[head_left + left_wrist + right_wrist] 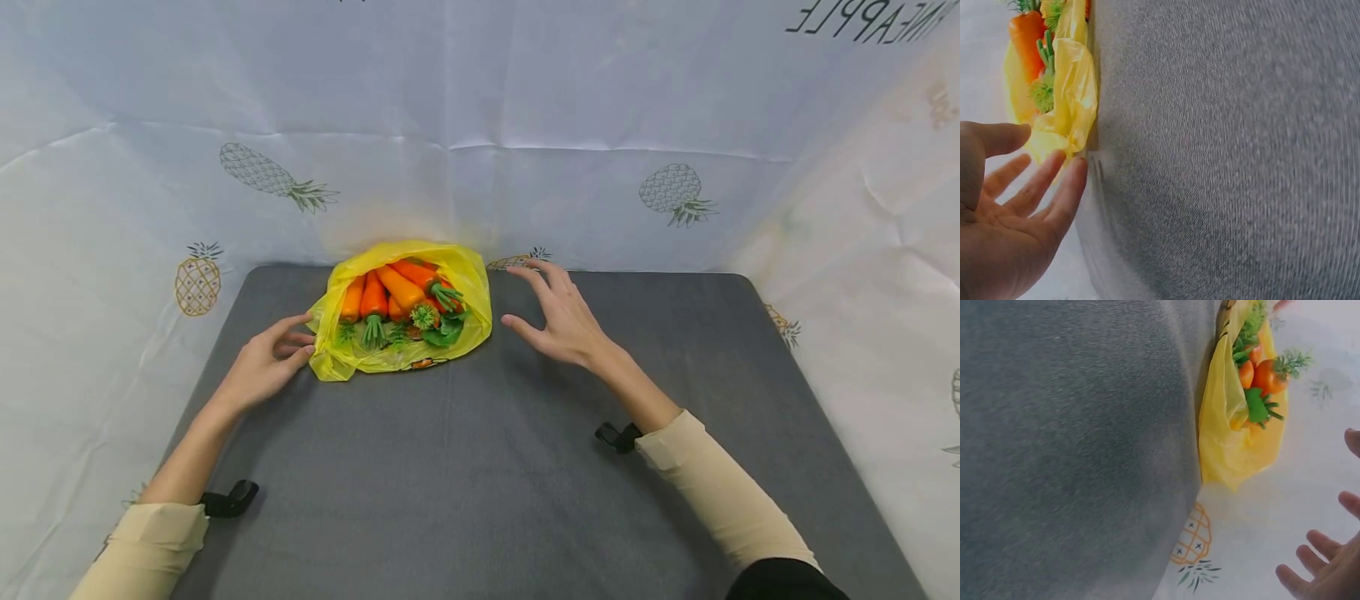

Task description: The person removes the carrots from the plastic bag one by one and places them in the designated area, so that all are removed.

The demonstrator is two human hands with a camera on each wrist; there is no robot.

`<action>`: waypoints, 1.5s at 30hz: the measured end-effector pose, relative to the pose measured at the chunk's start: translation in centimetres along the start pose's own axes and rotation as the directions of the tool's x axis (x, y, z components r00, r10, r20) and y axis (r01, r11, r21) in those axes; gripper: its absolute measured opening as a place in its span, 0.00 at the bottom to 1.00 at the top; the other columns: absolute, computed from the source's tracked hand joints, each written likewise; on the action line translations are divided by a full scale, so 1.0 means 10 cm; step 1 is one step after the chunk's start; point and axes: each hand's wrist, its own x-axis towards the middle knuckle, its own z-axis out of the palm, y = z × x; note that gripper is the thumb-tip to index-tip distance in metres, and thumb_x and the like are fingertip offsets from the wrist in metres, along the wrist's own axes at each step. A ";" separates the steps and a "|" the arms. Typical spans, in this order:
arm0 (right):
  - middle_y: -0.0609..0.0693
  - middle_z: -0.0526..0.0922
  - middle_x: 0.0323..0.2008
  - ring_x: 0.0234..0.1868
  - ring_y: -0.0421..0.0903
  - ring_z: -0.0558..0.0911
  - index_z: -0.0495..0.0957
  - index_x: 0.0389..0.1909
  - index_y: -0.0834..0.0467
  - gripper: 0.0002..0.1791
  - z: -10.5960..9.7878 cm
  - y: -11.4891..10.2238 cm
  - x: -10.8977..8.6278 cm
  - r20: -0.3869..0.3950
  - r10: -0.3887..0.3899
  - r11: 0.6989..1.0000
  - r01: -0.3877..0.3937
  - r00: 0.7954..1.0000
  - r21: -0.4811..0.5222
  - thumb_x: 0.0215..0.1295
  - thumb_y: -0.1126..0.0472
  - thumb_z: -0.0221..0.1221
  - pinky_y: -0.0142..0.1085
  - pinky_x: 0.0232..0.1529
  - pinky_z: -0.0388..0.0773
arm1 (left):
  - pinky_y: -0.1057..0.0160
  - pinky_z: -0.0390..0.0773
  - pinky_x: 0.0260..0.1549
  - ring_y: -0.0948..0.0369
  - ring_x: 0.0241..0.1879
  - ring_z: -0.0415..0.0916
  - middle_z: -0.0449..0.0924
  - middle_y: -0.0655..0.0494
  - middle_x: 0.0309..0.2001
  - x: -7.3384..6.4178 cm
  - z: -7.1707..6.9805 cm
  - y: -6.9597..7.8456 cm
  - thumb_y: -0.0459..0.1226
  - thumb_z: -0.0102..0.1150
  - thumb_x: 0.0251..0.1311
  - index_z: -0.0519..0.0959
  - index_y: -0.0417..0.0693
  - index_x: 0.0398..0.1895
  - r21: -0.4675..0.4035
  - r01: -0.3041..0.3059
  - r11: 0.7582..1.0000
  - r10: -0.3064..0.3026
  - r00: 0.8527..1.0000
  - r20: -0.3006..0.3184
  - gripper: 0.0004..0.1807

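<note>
Yellow crinkled plastic bag (378, 359), mouth towards the person, at the far edge of a dark grey surface (465, 475).
Left grip (262, 367), loosely open, fingertips at the bag's side, contact unclear; right grip (566, 325), spread, empty, apart from it. Pulled from one side, the thin bag could tip and spill its tapering orange carrots (401, 287). These hide its depths; smaller leafy green pieces (446, 330) are hard to identify.
</note>
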 end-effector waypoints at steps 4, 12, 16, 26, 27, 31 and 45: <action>0.61 0.62 0.83 0.83 0.65 0.61 0.65 0.82 0.48 0.41 0.02 -0.04 0.07 0.008 -0.012 1.000 0.012 1.000 -0.006 0.74 0.42 0.66 0.72 0.76 0.63 | 0.73 0.83 0.42 0.31 0.59 0.85 0.81 0.29 0.65 0.01 0.01 -0.02 0.37 0.56 0.82 0.65 0.41 0.82 -0.084 0.031 0.996 -0.027 0.999 0.044 0.31; 0.61 0.65 0.81 0.83 0.65 0.63 0.67 0.81 0.50 0.39 0.04 -0.13 0.19 0.007 -0.061 0.998 0.061 0.998 0.001 0.75 0.42 0.65 0.71 0.78 0.62 | 0.76 0.83 0.41 0.72 0.48 0.89 0.79 0.32 0.66 0.01 0.05 -0.04 0.36 0.62 0.78 0.74 0.38 0.74 -0.168 0.088 0.982 -0.084 0.996 0.027 0.25; 0.62 0.65 0.80 0.82 0.65 0.64 0.67 0.81 0.50 0.39 0.07 -0.16 0.25 0.011 -0.072 0.997 0.072 0.997 0.006 0.75 0.42 0.65 0.70 0.78 0.63 | 0.73 0.86 0.41 0.87 0.43 0.81 0.80 0.30 0.66 0.02 0.07 -0.04 0.34 0.62 0.77 0.76 0.36 0.72 -0.221 0.110 0.969 -0.109 0.994 0.016 0.23; 0.62 0.67 0.80 0.81 0.64 0.65 0.67 0.81 0.50 0.38 0.14 -0.21 0.39 0.020 -0.089 0.996 0.089 0.996 0.003 0.76 0.42 0.64 0.69 0.79 0.64 | 0.70 0.90 0.41 0.79 0.41 0.86 0.83 0.40 0.56 0.06 0.12 -0.04 0.33 0.64 0.77 0.76 0.33 0.70 -0.332 0.142 0.933 -0.147 0.989 0.009 0.23; 0.62 0.67 0.79 0.81 0.64 0.65 0.67 0.81 0.50 0.38 0.14 -0.21 0.41 0.020 -0.094 0.996 0.094 0.995 0.004 0.76 0.42 0.64 0.68 0.79 0.64 | 0.69 0.90 0.41 0.78 0.40 0.86 0.84 0.44 0.54 0.06 0.12 -0.04 0.33 0.64 0.76 0.76 0.33 0.70 -0.338 0.145 0.930 -0.151 0.989 0.009 0.23; 0.62 0.67 0.79 0.81 0.63 0.66 0.67 0.81 0.50 0.37 0.18 -0.24 0.47 0.024 -0.105 0.994 0.105 0.994 0.018 0.76 0.43 0.63 0.68 0.80 0.63 | 0.70 0.90 0.41 0.78 0.40 0.86 0.87 0.60 0.46 0.07 0.14 -0.06 0.33 0.65 0.76 0.75 0.32 0.70 -0.346 0.157 0.925 -0.163 0.987 0.012 0.24; 0.60 0.69 0.77 0.79 0.60 0.67 0.68 0.80 0.49 0.34 0.32 -0.41 0.72 0.098 -0.084 0.987 0.069 0.992 0.145 0.79 0.43 0.61 0.63 0.75 0.70 | 0.73 0.87 0.45 0.79 0.43 0.84 0.86 0.48 0.55 0.12 0.19 -0.15 0.34 0.63 0.77 0.73 0.31 0.73 -0.369 0.232 0.900 -0.214 0.973 0.092 0.26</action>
